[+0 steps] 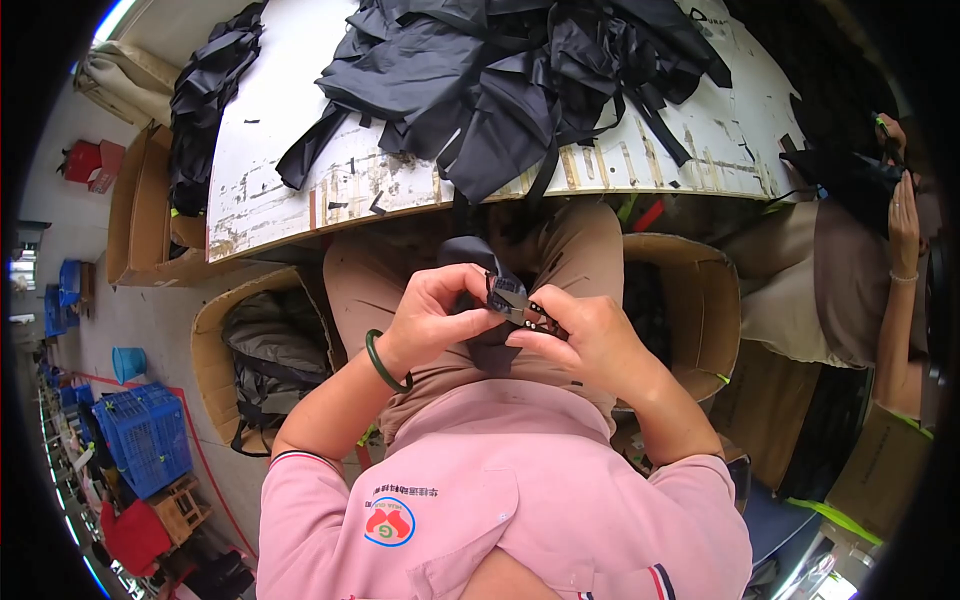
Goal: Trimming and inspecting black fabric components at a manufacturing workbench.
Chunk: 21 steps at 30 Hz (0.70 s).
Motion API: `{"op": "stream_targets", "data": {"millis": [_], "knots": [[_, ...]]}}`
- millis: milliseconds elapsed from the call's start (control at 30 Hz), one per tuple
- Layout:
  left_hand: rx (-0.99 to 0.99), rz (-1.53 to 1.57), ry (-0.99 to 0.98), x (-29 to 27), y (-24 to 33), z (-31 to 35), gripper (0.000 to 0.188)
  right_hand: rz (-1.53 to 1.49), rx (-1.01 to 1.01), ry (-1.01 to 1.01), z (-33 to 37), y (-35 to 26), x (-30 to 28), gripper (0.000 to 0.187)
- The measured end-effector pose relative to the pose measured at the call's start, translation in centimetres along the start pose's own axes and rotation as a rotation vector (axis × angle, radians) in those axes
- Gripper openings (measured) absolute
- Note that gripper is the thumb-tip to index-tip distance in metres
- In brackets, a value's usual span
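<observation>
Over my lap, my left hand (440,308) pinches the edge of a piece of black fabric (490,345) between thumb and fingers. My right hand (595,338) is closed around a small pair of thread snips (512,303); their grey metal blades reach to the fabric at my left fingertips. Much of the dark handle is hidden by my fingers. The fabric hangs down between my legs, below the table edge. A large heap of black fabric pieces and straps (500,90) covers the middle of the white table (270,150) in front of me.
Cardboard boxes stand on both sides of my legs; the left box (207,330) holds a grey and black bag (275,345). More black fabric (210,100) hangs at the table's left end. At right, a co-worker's hand (903,215) is near dark fabric. Blue crates (143,440) stand at left.
</observation>
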State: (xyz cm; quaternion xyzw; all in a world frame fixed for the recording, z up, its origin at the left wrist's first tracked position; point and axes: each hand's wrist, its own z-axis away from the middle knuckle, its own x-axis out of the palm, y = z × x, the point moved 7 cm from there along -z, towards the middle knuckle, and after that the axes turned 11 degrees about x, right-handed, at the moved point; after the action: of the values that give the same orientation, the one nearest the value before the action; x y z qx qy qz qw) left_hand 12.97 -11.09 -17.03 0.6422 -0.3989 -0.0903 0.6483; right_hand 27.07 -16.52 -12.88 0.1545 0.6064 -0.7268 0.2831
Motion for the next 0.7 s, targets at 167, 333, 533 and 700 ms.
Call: {"op": "stream_targets", "data": {"millis": [167, 333, 533, 700], "knots": [[0.025, -0.047, -0.028, 0.2, 0.1, 0.0, 0.008, 0.122, -0.091, 0.055, 0.2, -0.5, 0.0, 0.030], [0.006, -0.069, -0.018, 0.3, 0.4, 0.1, 0.010, 0.144, -0.068, 0.039, 0.4, 0.0, 0.2, 0.030], [0.008, -0.084, 0.025, -0.2, 0.1, 0.1, 0.010, -0.260, 0.131, 0.088, -0.4, 2.1, -0.7, 0.025], [0.016, -0.043, 0.017, 0.3, -0.2, -0.5, 0.010, -0.710, 0.184, -0.021, -1.1, 2.2, 0.3, 0.040]]}}
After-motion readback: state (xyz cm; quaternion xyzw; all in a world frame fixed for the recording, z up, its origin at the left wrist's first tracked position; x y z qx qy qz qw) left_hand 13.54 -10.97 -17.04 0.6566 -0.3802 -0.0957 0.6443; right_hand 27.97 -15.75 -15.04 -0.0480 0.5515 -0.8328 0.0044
